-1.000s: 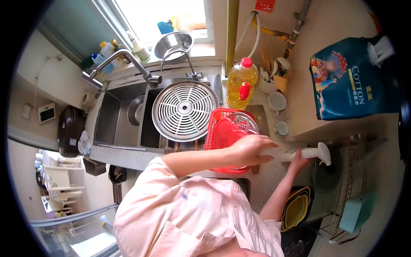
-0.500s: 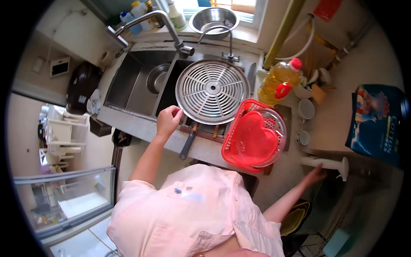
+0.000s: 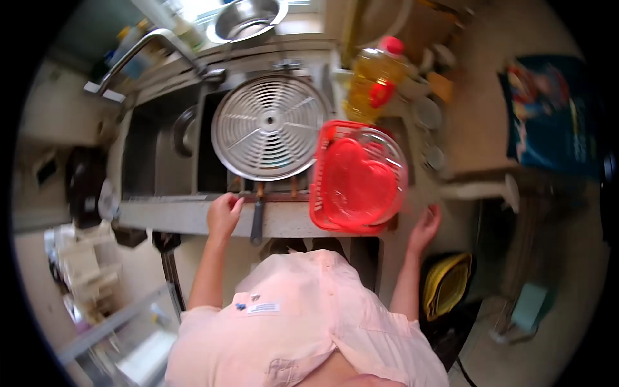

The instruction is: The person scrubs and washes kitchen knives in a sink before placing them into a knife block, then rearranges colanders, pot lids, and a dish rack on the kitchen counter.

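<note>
My left hand [image 3: 224,218] hangs over the counter's front edge, left of a grey-handled kitchen tool [image 3: 258,222] whose far end is hidden. Its fingers are loosely curled, with a small gap at the thumb, and nothing shows in them. To the right of the red plastic basket [image 3: 316,203] is my right hand [image 3: 424,229], slightly blurred, fingers bent but apart and bare. A red heart-shaped basket [image 3: 361,177] and a clear bowl [image 3: 401,169] lie inside the red one. A round slotted metal steamer rack [image 3: 290,122] rests across the right sink basin.
The double sink [image 3: 155,168] has a tall faucet [image 3: 171,39]. A metal bowl [image 3: 242,22] sits on the windowsill. Behind the basket stands an oil bottle [image 3: 374,84], near several cups. A dark blue bag [image 3: 554,122] lies farther right; a yellow basket [image 3: 448,284] is below.
My right hand has come away from the white stand-like object, moving left toward the red basket. The left hand stays near the grey handle. The head view has turned and shifted.
</note>
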